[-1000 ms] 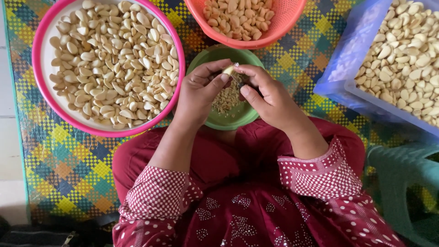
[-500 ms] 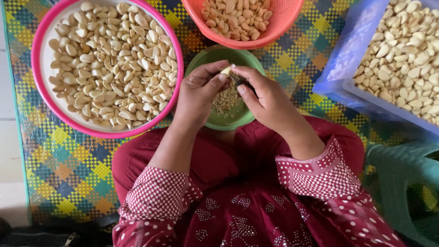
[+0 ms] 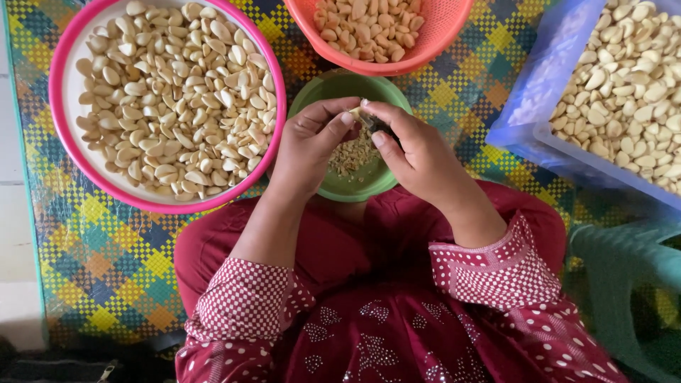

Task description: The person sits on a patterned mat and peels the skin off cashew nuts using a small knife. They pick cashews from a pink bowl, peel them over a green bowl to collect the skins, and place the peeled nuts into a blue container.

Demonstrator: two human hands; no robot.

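woven mat (image 3: 106,284) — bowls (image 3: 269,113), blue tub (image 3: 539,106) on it

A pink-rimmed basin (image 3: 273,92), orange basket (image 3: 383,67), green bowl (image 3: 319,89), blue tub (image 3: 539,92) and multicoloured checked mat (image 3: 106,269).

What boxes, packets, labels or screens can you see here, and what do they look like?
No packets, labels, signs or screens show; only open containers.
Pink bowl: upper left, round, white inside, full of pale cloves.
Orange basket: top middle, round, holding cloves.
Green bowl: centre, round, holding peel scraps, under both hands.
Blue tub: right, square-cornered, see-through blue, full of cloves.
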